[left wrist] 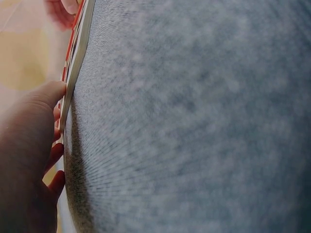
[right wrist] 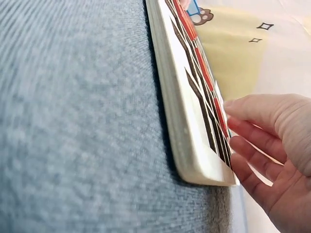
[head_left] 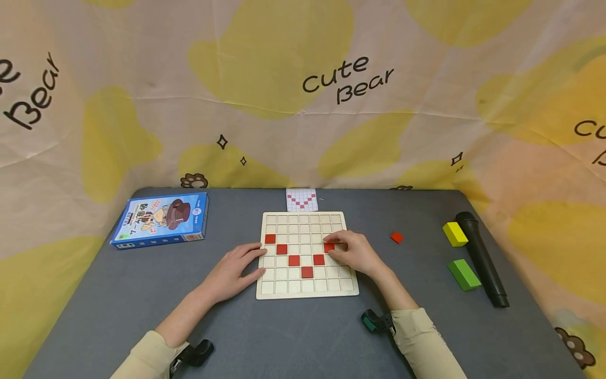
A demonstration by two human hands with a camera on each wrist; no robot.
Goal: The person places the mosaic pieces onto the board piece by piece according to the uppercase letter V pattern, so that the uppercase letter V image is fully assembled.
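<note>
A cream grid board (head_left: pixel 281 287) lies on the table, with several red square tiles (head_left: pixel 307 272) set in its cells in a V-like shape. My right hand (head_left: pixel 352 252) is over the board's right side, thumb and forefinger at opposite edges of one red tile (head_left: pixel 329 247) in the arm of that V. In the right wrist view, the fingertips (right wrist: pixel 235 141) are right at the board's top surface. My left hand (head_left: pixel 232 271) rests along the board's left edge, fingers extended, with thumb and fingertips touching the rim, as the left wrist view also shows.
Behind the board lies a small card (head_left: pixel 301 200) printed with a pink V pattern. To the right are a loose red tile (head_left: pixel 396 237), a yellow block (head_left: pixel 455 234), a green block (head_left: pixel 464 275) and a black microphone-like stick (head_left: pixel 483 260). A blue box (head_left: pixel 161 220) sits at left.
</note>
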